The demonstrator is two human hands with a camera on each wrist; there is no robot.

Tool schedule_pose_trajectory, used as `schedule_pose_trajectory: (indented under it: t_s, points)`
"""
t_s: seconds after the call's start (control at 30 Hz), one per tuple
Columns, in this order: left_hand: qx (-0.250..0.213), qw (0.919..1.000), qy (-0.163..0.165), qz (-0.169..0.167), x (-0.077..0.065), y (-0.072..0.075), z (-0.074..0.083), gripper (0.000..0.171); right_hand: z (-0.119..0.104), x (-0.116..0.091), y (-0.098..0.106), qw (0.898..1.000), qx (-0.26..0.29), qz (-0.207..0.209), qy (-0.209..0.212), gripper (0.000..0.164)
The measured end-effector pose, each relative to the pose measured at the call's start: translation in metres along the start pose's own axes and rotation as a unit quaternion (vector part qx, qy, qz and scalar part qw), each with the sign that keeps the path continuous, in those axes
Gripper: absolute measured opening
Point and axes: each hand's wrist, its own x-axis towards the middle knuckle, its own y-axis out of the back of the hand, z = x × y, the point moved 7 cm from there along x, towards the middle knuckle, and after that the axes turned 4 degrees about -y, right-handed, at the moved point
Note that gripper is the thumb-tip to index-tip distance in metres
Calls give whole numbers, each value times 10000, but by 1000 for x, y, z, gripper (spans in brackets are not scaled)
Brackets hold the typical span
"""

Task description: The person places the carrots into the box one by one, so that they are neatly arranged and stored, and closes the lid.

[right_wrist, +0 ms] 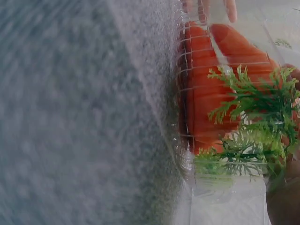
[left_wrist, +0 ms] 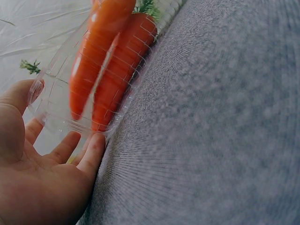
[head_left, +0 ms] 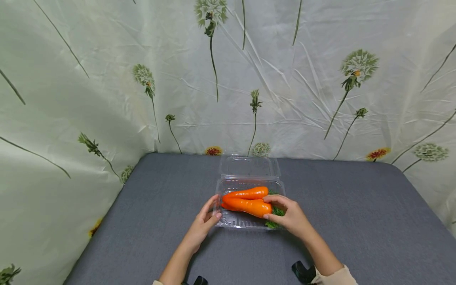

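A clear plastic clamshell container lies on the grey surface with its lid folded open toward the back. Inside it are two orange carrots with green leafy tops: a rear carrot and a front carrot, their thin ends toward the left. My left hand holds the container's left side, thumb at the rim and fingertips against the outer wall in the left wrist view. With thumb and fingers, my right hand grips the thick end of the front carrot. Green leaves show through the plastic beside the right hand.
Grey cloth covers the table beneath the container. Behind and to the left hangs a pale curtain printed with dandelions. Black straps sit at the wrists.
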Motion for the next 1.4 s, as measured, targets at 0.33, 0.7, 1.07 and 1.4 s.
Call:
schedule_pose_trajectory:
  t_s: [0.33, 0.7, 1.07, 1.4]
  points:
    - [-64, 10000, 65, -19, -1, -1, 4, 57, -5, 2, -6, 9973, -167, -644, -298, 37]
    - [89, 9996, 248, 31, -7, -6, 27, 55, 6, 5, -11, 9890, -871, -1077, -526, 38]
    - [-19, 9997, 217, 61, -3, -1, 11, 56, 2, 2, 1, 9936, 836, -660, -382, 34]
    - [38, 9997, -53, 237, 4, 4, 11, 49, -8, 8, 24, 9894, 1422, 232, -191, 31]
